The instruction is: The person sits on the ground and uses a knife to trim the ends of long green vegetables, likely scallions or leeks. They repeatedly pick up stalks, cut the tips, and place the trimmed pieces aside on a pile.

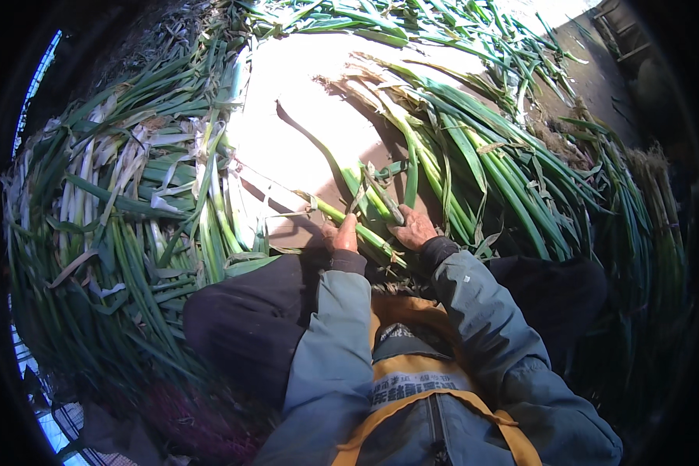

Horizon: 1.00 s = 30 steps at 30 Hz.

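Note:
My left hand is closed around long green onion stalks at the middle of the view, just above my lap. Close to its right, my right hand grips the same small group of stalks, with a dull grey-green piece under its thumb that I cannot clearly make out. Pale stems and leaf ends reach out from between both hands onto the sunlit, glaring ground.
A large pile of green onions lies at my left, with more leaves along the far edge. A loose bunch fans out at my right, beside rooted bundles. My crossed legs and an orange-strapped apron are below.

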Motion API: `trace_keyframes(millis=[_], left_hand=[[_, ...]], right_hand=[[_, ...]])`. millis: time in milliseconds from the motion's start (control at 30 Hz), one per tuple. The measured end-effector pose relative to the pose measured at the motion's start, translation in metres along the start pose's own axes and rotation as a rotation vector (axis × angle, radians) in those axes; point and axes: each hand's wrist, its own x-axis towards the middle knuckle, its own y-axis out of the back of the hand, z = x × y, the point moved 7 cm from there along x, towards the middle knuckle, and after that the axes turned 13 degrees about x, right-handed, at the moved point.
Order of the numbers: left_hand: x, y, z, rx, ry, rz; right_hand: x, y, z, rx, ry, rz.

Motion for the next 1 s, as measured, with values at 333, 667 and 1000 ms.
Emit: trace_keyframes(millis=[333,667,1000], left_hand=[[0.070,-0.022,0.075,-0.019,0.045,-0.288],[0.157,0.021,0.280,-0.122,-0.375,-0.424],[0.034,-0.023,0.022,0.558,-0.079,-0.048]], right_hand=[[-0.053,0.031,0.035,-0.013,-0.082,0.094],[-0.102,0.142,-0.065,-0.218,0.112,0.385],[-0.015,0.062,-0.007,-0.103,-0.033,0.225]])
